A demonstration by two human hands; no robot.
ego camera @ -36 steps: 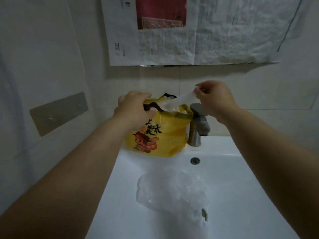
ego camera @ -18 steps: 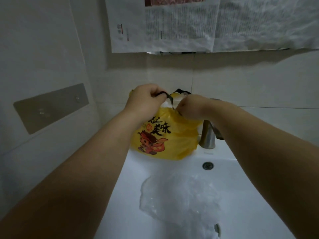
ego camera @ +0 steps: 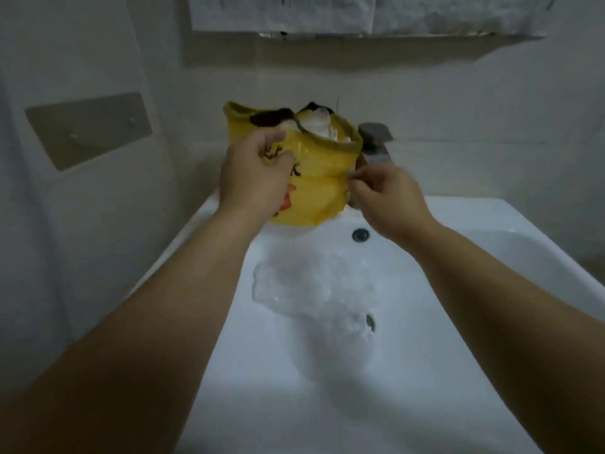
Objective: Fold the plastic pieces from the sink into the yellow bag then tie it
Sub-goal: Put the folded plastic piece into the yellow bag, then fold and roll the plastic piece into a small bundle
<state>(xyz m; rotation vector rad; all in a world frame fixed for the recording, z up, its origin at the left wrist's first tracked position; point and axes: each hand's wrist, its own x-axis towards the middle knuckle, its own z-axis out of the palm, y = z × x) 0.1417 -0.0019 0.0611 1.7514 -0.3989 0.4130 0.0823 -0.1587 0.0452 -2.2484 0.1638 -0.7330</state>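
The yellow bag (ego camera: 314, 178) with a printed cartoon stands on the back ledge of the white sink (ego camera: 491, 237), just left of the tap. Its mouth is open, with white plastic (ego camera: 316, 126) showing inside. My left hand (ego camera: 252, 178) hovers in front of the bag's left face below the rim, fingers loosely curled and holding nothing. My right hand (ego camera: 383, 198) is beside the bag's lower right edge, fingers loosely curled, with nothing visible in them. A crumpled clear plastic piece (ego camera: 314, 290) lies in the basin.
A metal tap (ego camera: 376, 142) rises right behind the bag's right side. The overflow hole (ego camera: 360, 234) and drain (ego camera: 370, 321) sit in the basin. A grey plate (ego camera: 88, 129) is fixed on the left wall. Newspaper sheets (ego camera: 327, 11) hang above.
Both hands have dropped from the bag's mouth to in front of it. The white plastic strip my right hand held is now inside the bag. The view tilted downward.
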